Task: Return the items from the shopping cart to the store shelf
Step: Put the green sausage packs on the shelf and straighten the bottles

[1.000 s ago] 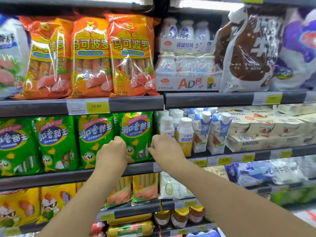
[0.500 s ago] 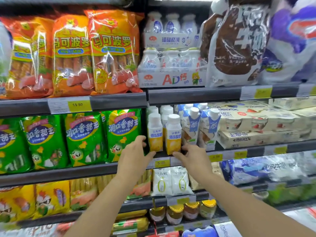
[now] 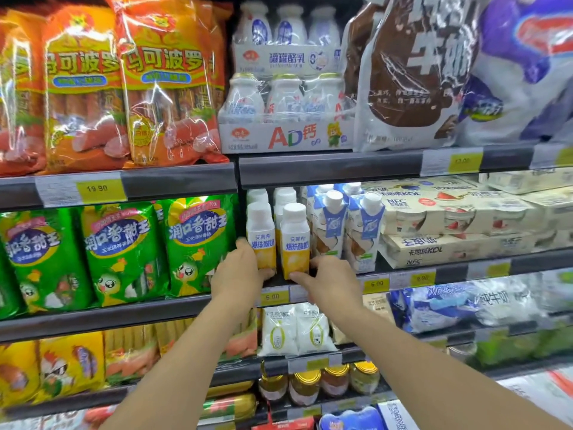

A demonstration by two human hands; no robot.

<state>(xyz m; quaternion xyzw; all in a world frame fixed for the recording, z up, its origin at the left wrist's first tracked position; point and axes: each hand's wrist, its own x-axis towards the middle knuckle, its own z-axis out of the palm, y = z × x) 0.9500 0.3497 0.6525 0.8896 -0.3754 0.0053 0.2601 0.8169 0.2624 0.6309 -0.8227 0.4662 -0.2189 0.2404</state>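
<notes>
- The dark grey metal store shelf (image 3: 403, 164) fills the view in tiers, fully stocked; the shopping cart is not in view, so I cannot tell how many items are left to return.
- Top tier: orange plastic sausage bags (image 3: 167, 85) on the left and a shrink-wrapped pack of small white milk bottles (image 3: 285, 97) in the middle.
- The middle tier is the one being worked on. Green corn-sausage bags (image 3: 198, 243) stand at its left, blue-and-white cartons with round white caps (image 3: 364, 228) sit right of centre, and cream yoghurt multipacks (image 3: 459, 225) are stacked further right.
- Between the green bags and the cartons stand two white-capped plastic yoghurt-drink bottles with yellow lower labels (image 3: 294, 243), upright, side by side, touching, at the front lip of the tier, with more white caps behind them.
- Judgement: this return looks nearly done, since both bottles already rest on the tier; only squaring them up and letting go seems to remain here.
- The left hand (image 3: 237, 274) curls partly around the base of the left bottle, fingers at its outer side, thumb underneath in front.
- The right hand (image 3: 333, 282) cups the base of the right bottle, fingers loosely bent against it, not spread wide.
- Yellow price tags (image 3: 273, 296) sit on the rail just below the bottles.
</notes>
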